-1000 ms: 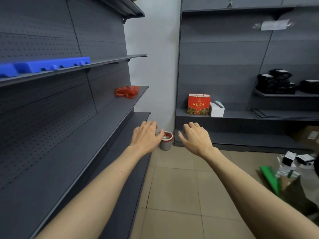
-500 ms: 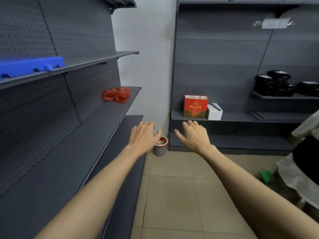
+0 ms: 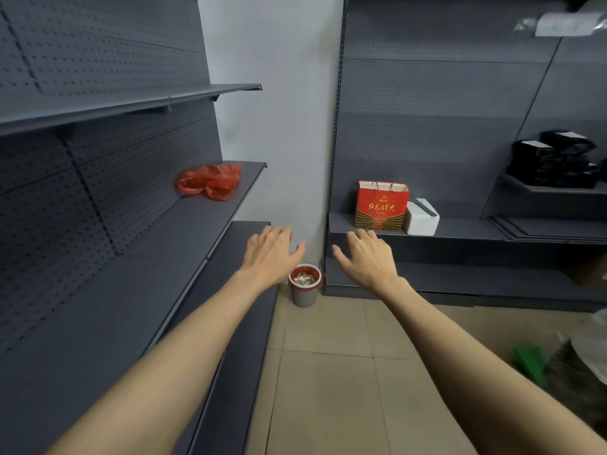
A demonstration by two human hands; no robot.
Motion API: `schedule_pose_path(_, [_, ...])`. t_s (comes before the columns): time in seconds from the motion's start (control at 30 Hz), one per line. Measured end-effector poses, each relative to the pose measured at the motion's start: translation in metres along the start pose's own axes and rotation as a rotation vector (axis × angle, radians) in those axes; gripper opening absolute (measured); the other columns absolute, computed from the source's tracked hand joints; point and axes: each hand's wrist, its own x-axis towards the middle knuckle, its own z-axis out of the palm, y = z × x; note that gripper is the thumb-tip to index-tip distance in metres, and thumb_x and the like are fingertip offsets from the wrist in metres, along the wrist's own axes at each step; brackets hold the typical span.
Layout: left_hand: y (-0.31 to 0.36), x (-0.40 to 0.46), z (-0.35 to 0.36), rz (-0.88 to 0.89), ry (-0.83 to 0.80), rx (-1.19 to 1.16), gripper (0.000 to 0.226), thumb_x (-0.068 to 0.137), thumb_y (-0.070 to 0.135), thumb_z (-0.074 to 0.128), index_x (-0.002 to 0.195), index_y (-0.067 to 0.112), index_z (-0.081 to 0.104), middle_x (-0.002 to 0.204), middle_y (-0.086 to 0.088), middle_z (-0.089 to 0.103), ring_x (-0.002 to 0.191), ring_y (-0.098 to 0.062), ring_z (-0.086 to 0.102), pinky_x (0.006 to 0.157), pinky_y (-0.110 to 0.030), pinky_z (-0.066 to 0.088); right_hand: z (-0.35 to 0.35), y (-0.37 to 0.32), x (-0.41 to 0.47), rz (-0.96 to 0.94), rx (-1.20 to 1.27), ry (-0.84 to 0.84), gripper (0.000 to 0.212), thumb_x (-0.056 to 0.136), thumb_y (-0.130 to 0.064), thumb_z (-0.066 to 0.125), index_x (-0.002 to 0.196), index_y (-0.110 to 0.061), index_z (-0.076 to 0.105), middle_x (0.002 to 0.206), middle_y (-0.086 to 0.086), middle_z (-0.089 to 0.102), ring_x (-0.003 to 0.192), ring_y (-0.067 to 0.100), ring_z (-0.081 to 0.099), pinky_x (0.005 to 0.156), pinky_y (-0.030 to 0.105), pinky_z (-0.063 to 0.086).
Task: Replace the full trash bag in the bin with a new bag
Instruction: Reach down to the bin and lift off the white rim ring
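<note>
Nearer now, bin sits between hands.

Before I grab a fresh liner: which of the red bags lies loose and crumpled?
The red plastic bag on the left middle shelf. The red gift bag stands upright; the bin's liner holds trash.

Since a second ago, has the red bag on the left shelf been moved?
No. The red bag lies at the same spot near the far end of its shelf, against the pegboard; only the camera has shifted. Neither hand touches it.
</note>
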Motion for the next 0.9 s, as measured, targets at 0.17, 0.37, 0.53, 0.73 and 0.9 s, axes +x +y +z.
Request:
schedule_pose_path(0.17, [-0.015, 0.075, 0.037, -0.016, -0.020, 0.004, 0.043, 0.095, 0.049, 0.037, 0.104, 0.013, 0.059, 0.107, -0.006, 0.065, 0.100, -0.024, 0.055, 0.082, -0.041, 0.044, 0.037, 0.022, 0.074, -0.031, -0.034, -0.020, 0.045, 0.095, -0.049, 0.039, 0.097, -0.007, 0.057, 0.098, 0.012, 0.061, 0.092, 0.029, 0.055, 0.073, 0.039, 0.044])
schedule_pose_path(0.37, [-0.033, 0.145, 0.082, -0.034, -0.055, -0.003, 0.044, 0.095, 0.050, 0.036, 0.106, 0.013, 0.058, 0.108, -0.007, 0.064, 0.100, -0.024, 0.055, 0.082, -0.041, 0.044, 0.083, 0.043, 0.149, -0.043, -0.036, -0.038, 0.044, 0.095, -0.050, 0.039, 0.097, -0.009, 0.056, 0.097, 0.011, 0.061, 0.090, 0.026, 0.056, 0.072, 0.037, 0.045])
schedule_pose_path(0.53, [-0.052, 0.210, 0.123, -0.012, -0.081, -0.010, 0.043, 0.095, 0.050, 0.035, 0.105, 0.014, 0.057, 0.107, -0.007, 0.064, 0.099, -0.024, 0.057, 0.076, -0.039, 0.044, 0.129, 0.057, 0.207, -0.042, -0.045, -0.075, 0.044, 0.094, -0.050, 0.040, 0.096, -0.009, 0.056, 0.096, 0.011, 0.061, 0.090, 0.028, 0.056, 0.071, 0.038, 0.045])
schedule_pose_path(0.73, [-0.082, 0.298, 0.176, -0.015, -0.074, -0.046, 0.042, 0.095, 0.049, 0.038, 0.103, 0.013, 0.058, 0.104, -0.007, 0.065, 0.095, -0.024, 0.059, 0.070, -0.036, 0.039, 0.187, 0.074, 0.292, -0.025, -0.041, -0.113, 0.042, 0.094, -0.048, 0.039, 0.091, -0.009, 0.056, 0.094, 0.012, 0.060, 0.087, 0.027, 0.055, 0.067, 0.035, 0.039])
schedule_pose_path(0.9, [-0.116, 0.378, 0.216, -0.014, -0.078, -0.060, 0.039, 0.095, 0.048, 0.038, 0.101, 0.014, 0.057, 0.102, -0.006, 0.064, 0.093, -0.021, 0.057, 0.069, -0.034, 0.039, 0.228, 0.081, 0.372, -0.007, -0.027, -0.152, 0.041, 0.095, -0.047, 0.038, 0.092, -0.009, 0.056, 0.096, 0.011, 0.060, 0.090, 0.027, 0.055, 0.073, 0.039, 0.045])
